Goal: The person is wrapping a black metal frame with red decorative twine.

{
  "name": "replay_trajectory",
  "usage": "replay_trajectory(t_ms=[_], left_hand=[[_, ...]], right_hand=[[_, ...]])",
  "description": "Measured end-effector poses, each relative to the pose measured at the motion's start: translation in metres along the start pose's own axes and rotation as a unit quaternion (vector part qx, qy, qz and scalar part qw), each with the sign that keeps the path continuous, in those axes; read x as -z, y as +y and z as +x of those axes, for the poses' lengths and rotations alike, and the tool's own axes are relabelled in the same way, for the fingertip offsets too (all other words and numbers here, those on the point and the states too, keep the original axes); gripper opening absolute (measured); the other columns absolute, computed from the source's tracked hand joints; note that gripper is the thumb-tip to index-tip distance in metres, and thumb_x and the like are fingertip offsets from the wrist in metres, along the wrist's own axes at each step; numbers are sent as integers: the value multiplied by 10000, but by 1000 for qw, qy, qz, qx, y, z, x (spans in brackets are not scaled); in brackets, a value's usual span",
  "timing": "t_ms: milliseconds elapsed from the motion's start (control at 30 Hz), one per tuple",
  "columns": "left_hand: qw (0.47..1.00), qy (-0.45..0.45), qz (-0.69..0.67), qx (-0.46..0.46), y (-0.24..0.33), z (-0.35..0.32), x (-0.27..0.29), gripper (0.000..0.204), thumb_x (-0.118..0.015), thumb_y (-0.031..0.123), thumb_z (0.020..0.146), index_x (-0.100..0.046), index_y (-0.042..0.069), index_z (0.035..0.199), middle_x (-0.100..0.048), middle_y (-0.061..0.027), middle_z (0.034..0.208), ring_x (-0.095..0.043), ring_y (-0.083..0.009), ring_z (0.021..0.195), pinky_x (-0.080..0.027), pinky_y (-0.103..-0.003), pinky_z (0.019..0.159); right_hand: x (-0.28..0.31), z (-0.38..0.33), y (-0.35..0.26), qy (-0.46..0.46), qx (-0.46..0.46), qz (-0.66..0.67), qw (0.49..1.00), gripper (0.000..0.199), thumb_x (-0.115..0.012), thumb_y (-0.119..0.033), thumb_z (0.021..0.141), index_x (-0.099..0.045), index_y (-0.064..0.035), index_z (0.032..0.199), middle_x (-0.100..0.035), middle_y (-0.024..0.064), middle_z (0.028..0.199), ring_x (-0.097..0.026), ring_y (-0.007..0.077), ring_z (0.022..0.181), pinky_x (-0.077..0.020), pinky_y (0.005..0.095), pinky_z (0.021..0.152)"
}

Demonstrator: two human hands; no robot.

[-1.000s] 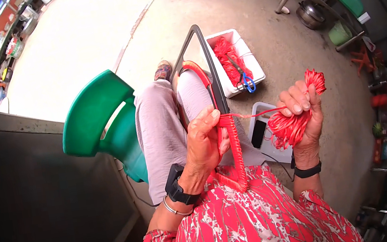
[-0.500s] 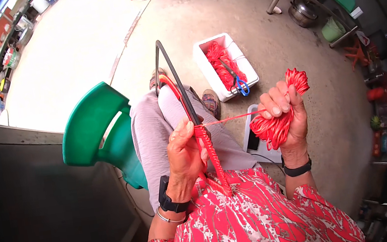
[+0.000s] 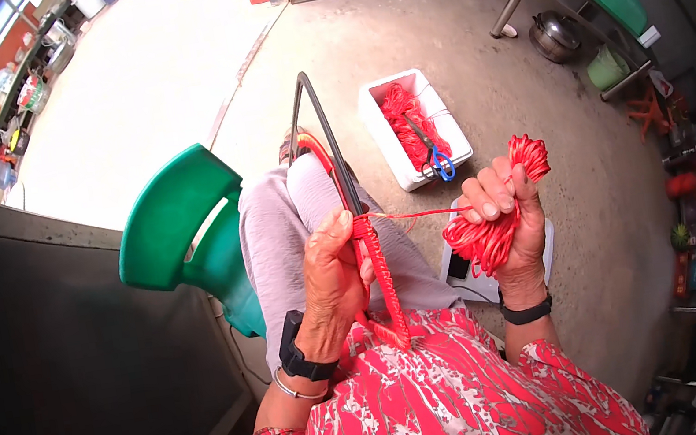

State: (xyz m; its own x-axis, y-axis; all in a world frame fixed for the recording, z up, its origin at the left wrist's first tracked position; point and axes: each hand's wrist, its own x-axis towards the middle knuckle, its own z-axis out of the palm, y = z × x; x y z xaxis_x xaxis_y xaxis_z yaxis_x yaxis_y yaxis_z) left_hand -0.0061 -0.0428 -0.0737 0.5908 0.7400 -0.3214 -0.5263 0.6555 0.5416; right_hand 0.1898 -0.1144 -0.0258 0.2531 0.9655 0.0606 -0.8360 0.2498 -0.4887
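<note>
Above my lap is a dark narrow frame [image 3: 323,118], its near part wrapped in rows of red cord [image 3: 385,279]. My left hand [image 3: 332,264] is closed round the frame, thumb pressed at the end of the wrapped rows. Out to the right, my right hand [image 3: 510,217] grips a bundle of red cord [image 3: 485,243], its looped ends sticking out above and below the fist. A strand of the cord runs between the bundle and the frame by my left thumb. Part of the frame is hidden behind my left hand.
On the floor ahead, a white foam box [image 3: 399,170] holds more red cord and blue-handled scissors [image 3: 442,165]. A green plastic chair [image 3: 179,219] stands at my left. Beyond my right hand lies a white flat device [image 3: 547,256]. A lidded pot [image 3: 554,37] sits far right.
The strand between the hands now has a slack loop below it near the frame. My right hand with the bundle has shifted slightly down and left. The whole view has turned a little.
</note>
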Motion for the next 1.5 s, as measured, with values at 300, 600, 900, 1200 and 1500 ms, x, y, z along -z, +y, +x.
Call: replay_trajectory(t_ms=[300, 600, 900, 1200, 1500], left_hand=[[1000, -9, -2, 4, -7, 3, 0, 187, -483, 222, 965, -511, 38, 991, -518, -51, 661, -429, -135, 419, -356, -251, 372], [997, -63, -35, 32, -10, 3, 12, 233, -488, 209, 969, -521, 9, 1085, -579, -72, 737, -521, -148, 508, -434, -254, 432], [809, 164, 478, -301, 66, -26, 55, 417, -647, 101, 869, -541, 23, 1264, -624, -77, 1030, -587, -137, 918, -489, -273, 766], [362, 267, 832, -324, 201, -24, 157, 494, -699, 326, 812, -574, 4, 1165, -570, -153, 1178, -498, -315, 1134, -394, -436, 960], [405, 349, 825, -182, 236, -5, 172, 484, -711, 453, 766, -617, 13, 946, -647, -159, 775, -628, -340, 763, -481, -459, 708]], right_hand=[[17, -2, -7, 12, -1, 14, 1000, 310, -516, -326, 981, -442, -125, 757, -480, -7, 666, -507, 150, 694, -458, 310, 678], [22, -6, -1, 25, -3, -6, 1000, 314, -529, -326, 974, -430, -130, 749, -465, -10, 661, -499, 148, 691, -451, 305, 666], [20, -6, -3, 47, -12, -1, 999, 306, -495, -310, 994, -420, -133, 756, -446, -19, 653, -462, 137, 668, -436, 295, 649], [11, -9, 2, 71, -9, -5, 997, 295, -481, -290, 1001, -435, -126, 761, -448, -20, 641, -469, 128, 653, -450, 291, 643], [10, -12, -1, 78, -6, -14, 997, 296, -470, -286, 1006, -436, -122, 761, -441, -16, 640, -467, 133, 648, -452, 294, 640]])
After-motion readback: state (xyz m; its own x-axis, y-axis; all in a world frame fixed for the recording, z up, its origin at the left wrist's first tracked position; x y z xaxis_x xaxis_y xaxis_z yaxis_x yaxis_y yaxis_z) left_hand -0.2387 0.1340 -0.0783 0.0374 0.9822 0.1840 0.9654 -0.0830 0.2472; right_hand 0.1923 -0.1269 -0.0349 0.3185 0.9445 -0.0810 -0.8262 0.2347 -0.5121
